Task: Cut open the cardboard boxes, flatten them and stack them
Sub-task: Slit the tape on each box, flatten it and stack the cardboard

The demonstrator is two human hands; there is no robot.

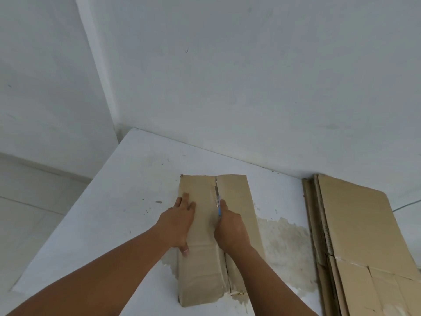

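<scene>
Pressing the box [198, 247] flat, left hand [180, 222] spread; right hand [230, 229] clamps cutter [218, 201] in seam.

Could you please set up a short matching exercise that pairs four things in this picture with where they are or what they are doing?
Things:
1. left hand
2. right hand
3. knife
4. flat cardboard

States:
A. stacked on the right side of the table
B. blade in the box's middle seam
C. pressed flat on the box top
D. closed around a blue handle

Pairs: 1-C, 2-D, 3-B, 4-A
</scene>
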